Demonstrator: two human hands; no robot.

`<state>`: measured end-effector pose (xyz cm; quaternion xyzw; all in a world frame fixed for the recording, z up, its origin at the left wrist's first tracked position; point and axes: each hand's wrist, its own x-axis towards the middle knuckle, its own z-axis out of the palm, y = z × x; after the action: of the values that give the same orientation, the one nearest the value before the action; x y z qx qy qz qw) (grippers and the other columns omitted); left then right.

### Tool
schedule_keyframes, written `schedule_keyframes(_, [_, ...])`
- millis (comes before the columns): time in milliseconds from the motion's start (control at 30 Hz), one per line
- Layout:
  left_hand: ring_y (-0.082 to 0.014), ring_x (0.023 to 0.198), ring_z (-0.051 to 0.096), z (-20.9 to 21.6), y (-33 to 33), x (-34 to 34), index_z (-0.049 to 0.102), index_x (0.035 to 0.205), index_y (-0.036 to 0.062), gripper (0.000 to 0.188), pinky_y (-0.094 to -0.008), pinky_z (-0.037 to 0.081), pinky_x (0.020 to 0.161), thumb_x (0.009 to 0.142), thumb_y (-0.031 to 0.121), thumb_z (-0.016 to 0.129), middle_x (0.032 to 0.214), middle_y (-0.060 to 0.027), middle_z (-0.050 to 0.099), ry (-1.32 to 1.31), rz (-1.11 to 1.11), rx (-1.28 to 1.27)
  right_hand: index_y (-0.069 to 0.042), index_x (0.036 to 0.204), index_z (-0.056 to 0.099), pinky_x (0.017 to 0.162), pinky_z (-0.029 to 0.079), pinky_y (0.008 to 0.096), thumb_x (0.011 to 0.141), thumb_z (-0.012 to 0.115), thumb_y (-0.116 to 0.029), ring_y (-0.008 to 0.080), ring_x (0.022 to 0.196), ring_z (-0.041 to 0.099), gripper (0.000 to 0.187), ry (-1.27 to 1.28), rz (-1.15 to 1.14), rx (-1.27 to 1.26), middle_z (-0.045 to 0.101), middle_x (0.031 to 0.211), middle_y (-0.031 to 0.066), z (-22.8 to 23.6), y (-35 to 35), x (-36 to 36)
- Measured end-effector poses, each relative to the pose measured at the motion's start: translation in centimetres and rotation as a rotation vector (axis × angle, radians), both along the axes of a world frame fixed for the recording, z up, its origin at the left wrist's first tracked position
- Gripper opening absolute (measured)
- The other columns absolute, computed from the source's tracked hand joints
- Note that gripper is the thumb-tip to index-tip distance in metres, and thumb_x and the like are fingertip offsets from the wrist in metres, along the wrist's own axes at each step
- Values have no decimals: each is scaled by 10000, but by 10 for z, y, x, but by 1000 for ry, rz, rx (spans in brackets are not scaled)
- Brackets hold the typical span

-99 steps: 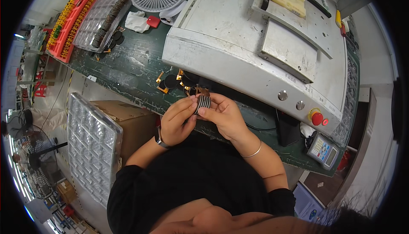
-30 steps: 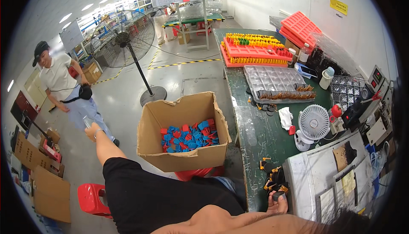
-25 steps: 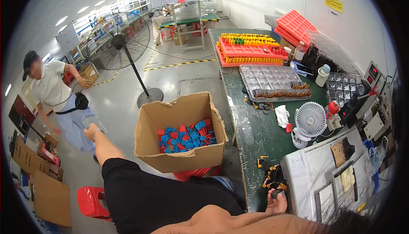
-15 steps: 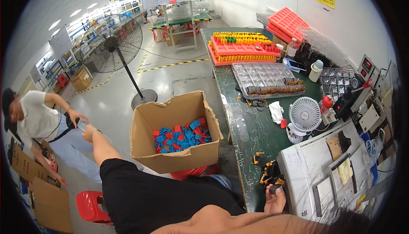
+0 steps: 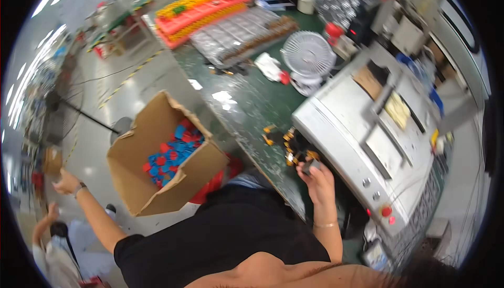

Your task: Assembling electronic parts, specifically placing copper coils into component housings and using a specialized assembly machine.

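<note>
My right hand (image 5: 319, 183) is at the green bench's near edge, its fingers closed on a short dark stack of round discs (image 5: 311, 167). Just beyond it lies a pile of black and yellow parts (image 5: 290, 146), too blurred to name. My left arm stretches out past the cardboard box (image 5: 202, 175). At its end my left hand (image 5: 67, 182) is smeared by motion, so its fingers and anything in them cannot be made out. Red and blue plastic pieces (image 5: 173, 154) fill the bottom of the box.
A white machine (image 5: 336, 123) with a red knob stands right of my right hand. On the bench (image 5: 226, 123) are a small white fan (image 5: 308, 54), a clear tray (image 5: 236, 36) and red trays with yellow parts (image 5: 197, 15). Another person (image 5: 63, 251) is at lower left.
My view has swung to the right and tilted, blurring the picture. My left hand has come apart from the other person's hand. The right hand keeps the discs.
</note>
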<state>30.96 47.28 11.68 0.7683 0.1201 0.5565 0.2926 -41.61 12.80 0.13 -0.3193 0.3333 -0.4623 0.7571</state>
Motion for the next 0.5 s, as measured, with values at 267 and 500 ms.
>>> schedule_keyframes(267, [-296, 905, 601, 33, -286, -391, 688, 886, 46, 140, -386, 459, 826, 746, 46, 696, 949, -101, 646, -270, -1642, 773, 35, 1157, 550, 844, 552, 332, 883, 621, -121, 240, 946, 662, 324, 19, -86, 3, 661, 1037, 159, -3, 1, -1])
schedule_keyframes(500, [-339, 972, 554, -83, -397, -486, 643, 1033, 5, 443, -399, 472, 845, 699, 257, 787, 998, -147, 584, 312, -2172, 1192, 28, 1172, 548, 843, 555, 316, 880, 631, -49, 204, 936, 652, 313, -68, -25, 52, 650, 1016, 112, 8, 3, 1])
